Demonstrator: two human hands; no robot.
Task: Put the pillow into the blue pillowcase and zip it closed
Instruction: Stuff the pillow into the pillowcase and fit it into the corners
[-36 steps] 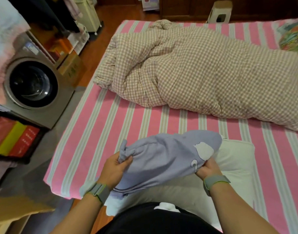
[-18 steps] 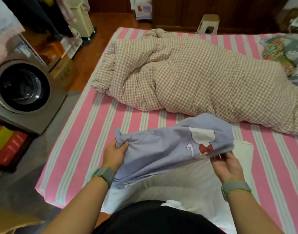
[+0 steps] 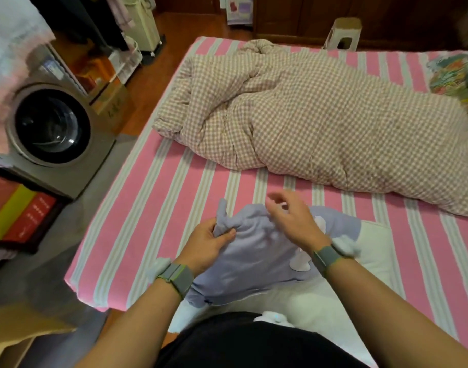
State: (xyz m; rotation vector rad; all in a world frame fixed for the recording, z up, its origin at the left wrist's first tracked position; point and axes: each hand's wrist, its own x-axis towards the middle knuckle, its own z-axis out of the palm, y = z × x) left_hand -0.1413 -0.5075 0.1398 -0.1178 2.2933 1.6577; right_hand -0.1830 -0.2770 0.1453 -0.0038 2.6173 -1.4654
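The blue pillowcase (image 3: 262, 256), printed with a white figure, lies crumpled on the white pillow (image 3: 373, 251) at the near edge of the bed. My left hand (image 3: 209, 243) grips a bunched corner of the pillowcase at its left end. Over the top middle of the pillowcase hovers my right hand (image 3: 291, 216), blurred, with its fingers loosely spread and nothing in it. Most of the pillow is hidden under the pillowcase and my arms.
A checked beige quilt (image 3: 307, 115) lies rolled across the pink-striped bed (image 3: 174, 197). A washing machine (image 3: 49, 131) stands left of the bed beside a red and yellow box (image 3: 18, 211). A floral cushion (image 3: 456, 78) sits far right, a stool (image 3: 344, 33) behind the bed.
My right hand let go of the pillowcase's right end and swung left over its middle. The pillowcase dropped lower onto the pillow. My left hand keeps its grip on the corner.
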